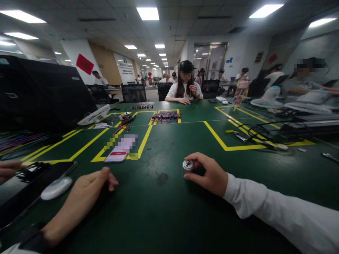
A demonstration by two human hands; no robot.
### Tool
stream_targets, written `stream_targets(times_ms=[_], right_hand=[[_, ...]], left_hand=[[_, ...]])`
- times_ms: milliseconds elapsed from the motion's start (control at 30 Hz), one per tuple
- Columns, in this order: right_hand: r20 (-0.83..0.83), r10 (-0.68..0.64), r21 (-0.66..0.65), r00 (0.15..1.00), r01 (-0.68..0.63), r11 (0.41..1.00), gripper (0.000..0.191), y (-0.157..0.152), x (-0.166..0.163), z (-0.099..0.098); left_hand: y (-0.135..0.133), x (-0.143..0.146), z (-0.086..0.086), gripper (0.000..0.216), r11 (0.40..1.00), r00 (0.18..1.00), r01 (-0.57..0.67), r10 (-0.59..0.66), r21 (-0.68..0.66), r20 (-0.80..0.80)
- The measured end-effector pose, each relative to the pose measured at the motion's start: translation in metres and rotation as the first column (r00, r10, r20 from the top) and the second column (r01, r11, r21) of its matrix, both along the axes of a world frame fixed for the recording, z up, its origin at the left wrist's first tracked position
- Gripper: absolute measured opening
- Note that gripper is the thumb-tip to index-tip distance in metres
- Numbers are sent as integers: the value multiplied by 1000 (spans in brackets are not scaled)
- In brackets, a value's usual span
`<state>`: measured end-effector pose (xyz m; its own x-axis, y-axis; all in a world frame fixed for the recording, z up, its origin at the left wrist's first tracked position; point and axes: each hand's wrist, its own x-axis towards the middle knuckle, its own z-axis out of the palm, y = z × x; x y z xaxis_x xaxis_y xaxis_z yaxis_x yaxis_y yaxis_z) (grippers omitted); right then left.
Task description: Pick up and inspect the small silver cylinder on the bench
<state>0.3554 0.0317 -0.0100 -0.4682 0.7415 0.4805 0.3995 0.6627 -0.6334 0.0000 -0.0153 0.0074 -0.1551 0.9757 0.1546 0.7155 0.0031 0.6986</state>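
My right hand (209,173) rests on the green table (169,211), its fingers curled round a small silver cylindrical part (188,165) that stands upright on the surface. My left hand (87,194) lies on the table further left, fingers loosely bent with the tips touching the surface and nothing visible in them. A white oval device (56,187) lies just left of that hand, on a dark tablet (29,190).
A phone (116,156) lies on yellow floor-tape lines ahead. Bundles of coloured wires (166,116) sit mid-table, cables (259,134) at right, a black case (42,95) at left. Another person's hand (9,169) enters at far left. A person (185,88) sits opposite; more people work at right.
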Motion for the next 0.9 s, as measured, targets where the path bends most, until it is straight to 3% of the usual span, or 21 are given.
stream_targets(times_ms=[67, 133, 267, 367, 500, 600, 700, 800, 900], right_hand=[[-16, -7, -97, 1000, 5, 995, 58, 2, 1, -1], [-9, -6, -179, 1000, 4, 984, 62, 4, 2, 0], [31, 20, -246, 999, -11, 969, 45, 8, 3, 1], [20, 32, -257, 999, -26, 966, 41, 8, 2, 1], [24, 14, -250, 1000, -7, 968, 39, 6, 1, 3], [54, -13, -223, 998, 25, 975, 36, 4, 4, 5], [69, -35, -225, 997, 50, 973, 36, 3, 9, 6], [76, -56, -224, 996, 71, 972, 36, 2, 13, 6], [83, -64, -216, 994, 81, 973, 36, 1, 11, 5]], left_hand=[[4, 28, 3, 35, 977, 975, 215, -215, -6, -49], [11, 67, 6, 23, 921, 928, 372, -368, 113, -54], [31, 142, 11, 27, 821, 851, 499, -525, 277, 24], [41, 168, 19, 14, 779, 804, 559, -593, 284, 42], [50, 165, 31, 15, 808, 828, 491, -549, 326, 113], [53, 150, 29, 20, 850, 869, 399, -471, 345, 155], [54, 138, 13, 20, 851, 871, 472, -491, 228, 29], [52, 134, -6, 17, 817, 813, 574, -559, 63, -163], [52, 134, -15, 19, 810, 790, 586, -563, 29, -244]])
